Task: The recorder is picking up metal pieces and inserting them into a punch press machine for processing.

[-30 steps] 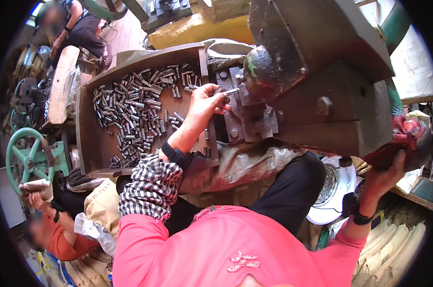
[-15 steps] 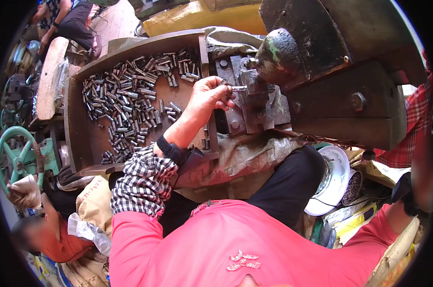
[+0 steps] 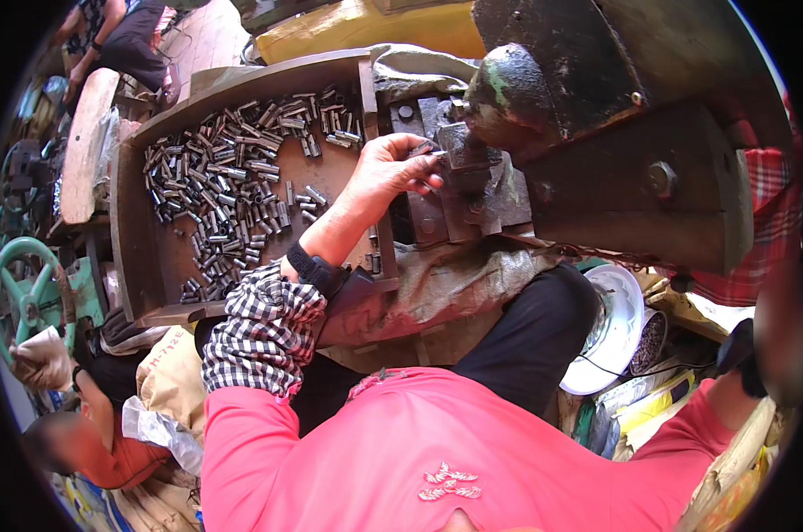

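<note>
With left hand (image 3: 394,167), pinching one small metal piece (image 3: 438,153) between thumb and forefinger; fingers pressed together on it, little more than a pale tip showing. Held at the left side of the dark metal block (image 3: 469,149); cannot tell whether touching or just short of it. Can make out right hand (image 3: 784,341) only as a blur at the far right rim, near red checked cloth (image 3: 765,177); cannot tell how the fingers stand there.

Looks partway through repeat work: one piece out at the block, not yet let go; many short metal tubes (image 3: 233,168) lying loose in the brown tray (image 3: 330,168). Cannot sort finished from unfinished by look, so cannot judge the share left.

Edges: over the tray's right wall with the forearm, close to the rounded machine head (image 3: 512,89) overhanging just beyond the fingertips. Tight to the right. Along the near side, hemmed by draped cloth (image 3: 463,284) and a dark-trousered knee (image 3: 543,310). Roomier leftward, above the tray's bare right-hand floor.
</note>
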Motion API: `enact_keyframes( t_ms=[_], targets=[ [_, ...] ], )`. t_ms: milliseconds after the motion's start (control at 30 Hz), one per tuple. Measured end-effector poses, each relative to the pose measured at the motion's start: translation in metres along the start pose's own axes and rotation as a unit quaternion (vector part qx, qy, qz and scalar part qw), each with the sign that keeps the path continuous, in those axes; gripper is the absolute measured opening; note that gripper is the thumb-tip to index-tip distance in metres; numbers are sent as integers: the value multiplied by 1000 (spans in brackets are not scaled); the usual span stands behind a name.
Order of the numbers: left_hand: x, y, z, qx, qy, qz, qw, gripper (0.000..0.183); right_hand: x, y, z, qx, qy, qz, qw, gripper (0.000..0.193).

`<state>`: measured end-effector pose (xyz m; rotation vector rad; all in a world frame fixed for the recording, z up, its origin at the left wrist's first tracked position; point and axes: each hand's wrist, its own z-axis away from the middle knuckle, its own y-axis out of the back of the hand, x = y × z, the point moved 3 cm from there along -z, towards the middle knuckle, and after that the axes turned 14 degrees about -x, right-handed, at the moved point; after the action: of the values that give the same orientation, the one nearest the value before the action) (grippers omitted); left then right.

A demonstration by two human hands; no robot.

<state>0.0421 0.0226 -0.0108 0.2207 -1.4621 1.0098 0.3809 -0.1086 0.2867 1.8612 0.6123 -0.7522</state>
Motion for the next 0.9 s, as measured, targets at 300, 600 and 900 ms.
enact_keyframes(
  t_ms=[300, 600, 900],
  targets=[
    [5, -9, -4, 16, -21, -115, 993, 20, 74, -26, 76, 40, 53, 16, 998, 72],
    [8, 14, 15, 31, 100, -250, 963, 27, 95, 78, 58, -28, 75, -229, 970, 64],
    [13, 7, 18, -74, 24, 17, 997, 34, 237, 260, 101, -5, 78, -187, 979, 60]
  ],
)
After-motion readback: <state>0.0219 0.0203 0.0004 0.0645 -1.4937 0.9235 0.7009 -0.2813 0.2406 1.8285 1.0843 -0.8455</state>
